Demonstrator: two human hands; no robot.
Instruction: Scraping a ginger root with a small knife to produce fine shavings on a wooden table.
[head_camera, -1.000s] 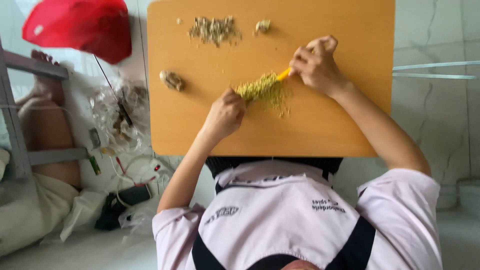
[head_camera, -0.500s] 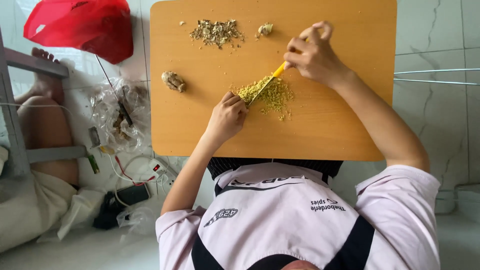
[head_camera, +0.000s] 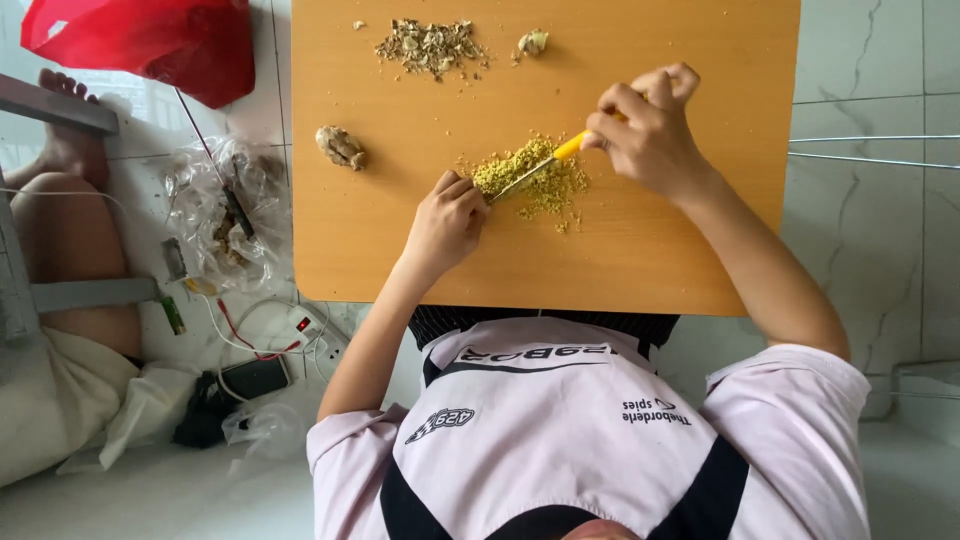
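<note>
**Minced ginger under the blade, both hands on the knife**

Minced ginger (head_camera: 530, 182) lies in a loose yellow heap near the middle of the wooden tabletop (head_camera: 400, 265), and the head camera is the only view of it. My right hand (head_camera: 650, 135) is closed around the yellow handle of the small knife (head_camera: 560, 155), fingers wrapped and pressed together. My left hand (head_camera: 447, 222) is curled with its fingertips bunched on the blade's far end, at the heap's left edge. So the heap sits between my hands, touching the blade and just beside my left fingertips.

To mince well here, I judge that the tip should stay pinned while the handle rocks. My left fingertips should ride on top of the blade, clear of its edge. Strays to the right want scraping back in.

A whole ginger knob (head_camera: 340, 147) rests well apart to the left. Dry peelings (head_camera: 430, 45) and a small trimmed piece (head_camera: 533, 42) lie at the far edge. Off the table are a red bag (head_camera: 150, 40), a clear plastic bag (head_camera: 215, 215) and another person's leg (head_camera: 70, 230).
</note>
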